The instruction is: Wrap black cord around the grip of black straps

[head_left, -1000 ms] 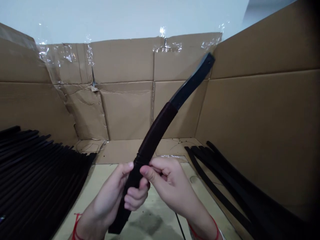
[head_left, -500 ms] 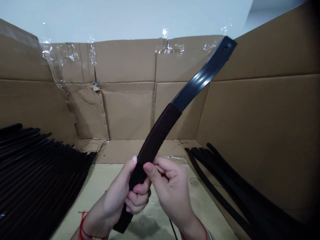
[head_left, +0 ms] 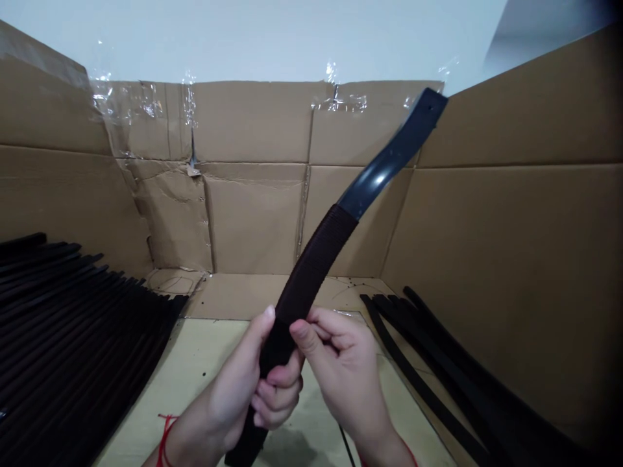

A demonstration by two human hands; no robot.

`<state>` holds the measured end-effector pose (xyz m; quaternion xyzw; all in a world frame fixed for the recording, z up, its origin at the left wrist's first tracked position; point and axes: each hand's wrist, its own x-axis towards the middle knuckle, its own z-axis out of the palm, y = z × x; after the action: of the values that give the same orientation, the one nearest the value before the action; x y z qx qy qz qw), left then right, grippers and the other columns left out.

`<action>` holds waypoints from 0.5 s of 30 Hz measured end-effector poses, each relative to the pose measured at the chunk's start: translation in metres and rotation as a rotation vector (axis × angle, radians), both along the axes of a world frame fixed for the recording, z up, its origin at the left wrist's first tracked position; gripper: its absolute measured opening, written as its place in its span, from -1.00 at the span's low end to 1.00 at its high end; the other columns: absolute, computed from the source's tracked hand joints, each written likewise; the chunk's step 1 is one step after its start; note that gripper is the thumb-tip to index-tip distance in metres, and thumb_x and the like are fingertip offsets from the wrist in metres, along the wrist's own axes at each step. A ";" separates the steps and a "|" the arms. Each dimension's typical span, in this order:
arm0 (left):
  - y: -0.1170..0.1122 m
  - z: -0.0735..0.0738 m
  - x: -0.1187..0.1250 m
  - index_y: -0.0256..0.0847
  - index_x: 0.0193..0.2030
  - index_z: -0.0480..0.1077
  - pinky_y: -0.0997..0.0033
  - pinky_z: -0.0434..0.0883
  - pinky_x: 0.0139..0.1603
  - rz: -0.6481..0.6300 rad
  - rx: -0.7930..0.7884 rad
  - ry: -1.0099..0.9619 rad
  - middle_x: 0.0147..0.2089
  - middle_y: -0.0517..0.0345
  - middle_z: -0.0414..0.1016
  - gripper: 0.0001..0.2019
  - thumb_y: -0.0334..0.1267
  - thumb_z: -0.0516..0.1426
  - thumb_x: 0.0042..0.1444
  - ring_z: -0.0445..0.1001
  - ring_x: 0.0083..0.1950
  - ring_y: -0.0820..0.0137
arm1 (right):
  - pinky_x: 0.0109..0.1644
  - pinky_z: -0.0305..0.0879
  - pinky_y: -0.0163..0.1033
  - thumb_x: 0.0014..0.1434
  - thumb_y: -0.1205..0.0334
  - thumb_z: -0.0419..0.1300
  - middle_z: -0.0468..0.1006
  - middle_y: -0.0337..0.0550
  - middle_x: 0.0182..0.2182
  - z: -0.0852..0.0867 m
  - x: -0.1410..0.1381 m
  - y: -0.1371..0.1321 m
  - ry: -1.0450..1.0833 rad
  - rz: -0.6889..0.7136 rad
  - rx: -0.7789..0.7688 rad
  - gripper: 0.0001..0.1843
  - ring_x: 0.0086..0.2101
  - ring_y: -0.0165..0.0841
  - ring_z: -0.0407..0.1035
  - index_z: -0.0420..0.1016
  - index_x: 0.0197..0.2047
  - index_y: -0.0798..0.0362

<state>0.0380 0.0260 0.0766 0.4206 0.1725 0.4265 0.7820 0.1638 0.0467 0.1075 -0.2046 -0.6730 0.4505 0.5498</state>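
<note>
Two red strings (head_left: 167, 442) sit nearest, one at each of your wrists, and a thin dark cord (head_left: 347, 444) runs down beside the right one. Your left hand (head_left: 238, 379) is clamped around the lower black part of a curved strip (head_left: 326, 246), thumb along its edge, fingers curled round behind. Your right hand (head_left: 348, 370) meets it there, thumb tip pressed on the strip's opposite edge, fingers folded behind; can't tell if cord is caught in that pinch. The strip stands tilted, held up over a pale board (head_left: 219, 350). Step in hand looks like finger work at the lower edge of the dark brown winding (head_left: 306, 282); the next move probably calls for a firm left hold and a fine right pinch, so the turns don't loosen. Past your hands, dark strips (head_left: 82, 344) pile up on your left, with more curved strips (head_left: 491, 402) on your right. The strip's bare glossy end (head_left: 382, 172) points up to the right. Behind it, a taped cardboard wall (head_left: 257, 220), then a pale wall (head_left: 267, 39).
</note>
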 end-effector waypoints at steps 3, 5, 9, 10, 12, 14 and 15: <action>-0.003 0.004 -0.001 -0.29 -0.41 0.25 0.69 0.05 -0.68 0.142 0.081 0.111 -0.65 0.36 0.05 -0.38 0.35 -0.04 0.15 0.00 -0.67 0.65 | -0.69 -0.03 -0.41 0.18 0.07 0.25 0.34 -0.27 -0.75 0.002 0.004 0.004 0.031 -0.056 0.004 -0.62 -0.73 -0.52 0.13 0.41 -0.58 0.10; -0.007 0.009 -0.002 -0.31 -0.26 0.30 0.66 0.22 -0.56 0.344 0.198 0.266 -0.57 0.27 0.22 -0.48 0.23 0.02 0.21 0.19 -0.59 0.60 | -0.68 -0.13 -0.41 0.16 0.07 0.27 0.26 -0.31 -0.75 0.001 0.005 0.009 0.049 -0.119 -0.017 -0.58 -0.71 -0.56 0.01 0.37 -0.62 0.11; -0.010 0.011 -0.004 -0.28 -0.27 0.28 0.67 0.27 -0.60 0.480 0.222 0.302 -0.60 0.25 0.29 -0.61 0.06 -0.01 0.32 0.25 -0.64 0.59 | -0.66 -0.24 -0.41 0.13 -0.02 0.29 0.25 -0.34 -0.72 -0.005 0.008 0.026 0.043 0.192 -0.162 -0.64 -0.69 -0.59 -0.12 0.56 -0.36 0.16; -0.008 0.009 -0.005 -0.26 -0.28 0.26 0.67 0.26 -0.66 0.383 0.173 0.213 -0.64 0.28 0.26 -0.60 0.06 -0.06 0.33 0.19 -0.70 0.59 | -0.66 -0.23 -0.42 0.11 -0.06 0.30 0.28 -0.33 -0.71 -0.007 0.008 0.031 0.049 0.282 -0.194 -0.61 -0.69 -0.59 -0.12 0.58 -0.27 0.17; -0.001 0.002 -0.007 -0.23 -0.32 0.23 0.65 0.21 -0.76 0.087 0.087 0.038 -0.71 0.34 0.15 -0.57 0.10 -0.12 0.33 0.06 -0.78 0.59 | -0.65 -0.15 -0.43 0.03 -0.10 0.35 0.36 -0.28 -0.67 -0.011 0.009 0.036 0.078 0.358 -0.229 -0.53 -0.70 -0.60 -0.03 0.60 -0.21 0.17; 0.007 -0.004 -0.008 -0.22 -0.34 0.22 0.63 0.16 -0.81 -0.145 0.059 -0.030 -0.75 0.38 0.06 -0.53 0.16 -0.16 0.31 -0.02 -0.81 0.58 | -0.65 -0.02 -0.43 -0.06 -0.11 0.41 0.42 -0.24 -0.63 -0.013 0.008 0.036 0.113 0.327 -0.235 -0.50 -0.70 -0.57 0.11 0.61 -0.22 0.15; 0.010 -0.006 -0.007 -0.22 -0.33 0.23 0.62 0.17 -0.80 -0.160 0.079 -0.001 -0.75 0.38 0.06 -0.50 0.19 -0.17 0.30 -0.02 -0.80 0.57 | -0.65 0.04 -0.42 -0.08 -0.11 0.42 0.45 -0.23 -0.62 -0.013 0.006 0.034 0.123 0.285 -0.236 -0.51 -0.69 -0.55 0.17 0.61 -0.23 0.14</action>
<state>0.0308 0.0357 0.0707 0.4633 0.1211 0.3690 0.7966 0.1703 0.0809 0.0949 -0.1427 -0.6028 0.6112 0.4927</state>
